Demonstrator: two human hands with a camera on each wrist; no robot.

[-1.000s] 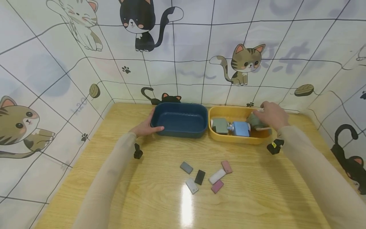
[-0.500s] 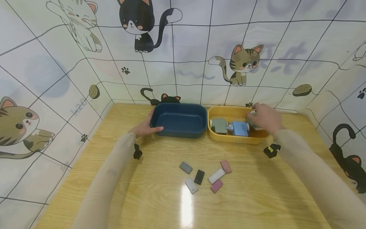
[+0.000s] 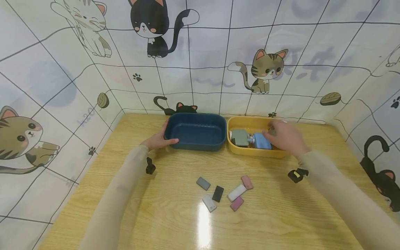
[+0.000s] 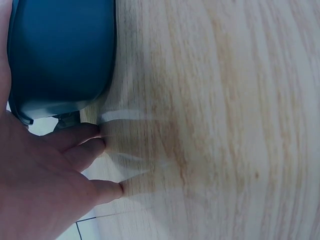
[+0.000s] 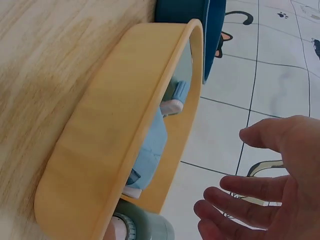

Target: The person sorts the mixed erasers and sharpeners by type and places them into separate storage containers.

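Observation:
My left hand [image 3: 156,140] rests against the left end of a dark blue tub [image 3: 198,146]. Its thumb lies along the tub's front, and in the left wrist view other fingers [image 4: 82,147] touch the tabletop. Over the right end of a yellow tub [image 3: 250,151] is my right hand [image 3: 288,137]; the right wrist view shows its fingers loosely spread, holding nothing. Inside the yellow tub lie a boxy grey-green piece [image 3: 240,137] with a white end, a boxy light blue piece [image 3: 261,140], and a rounded grey-green piece [image 5: 152,225], hidden by my hand in the head view.
Several small flat blocks lie on the wooden table in front of the tubs: grey [image 3: 203,183], black [image 3: 218,193], white [image 3: 236,192] and pink [image 3: 247,182] among them. A cat-patterned sheet [image 3: 206,80] stands behind the tubs and on both sides.
My right hand has come away from the rounded grey-green piece at the yellow tub's right end and shifted left, near the blue piece. My left hand has stayed in place.

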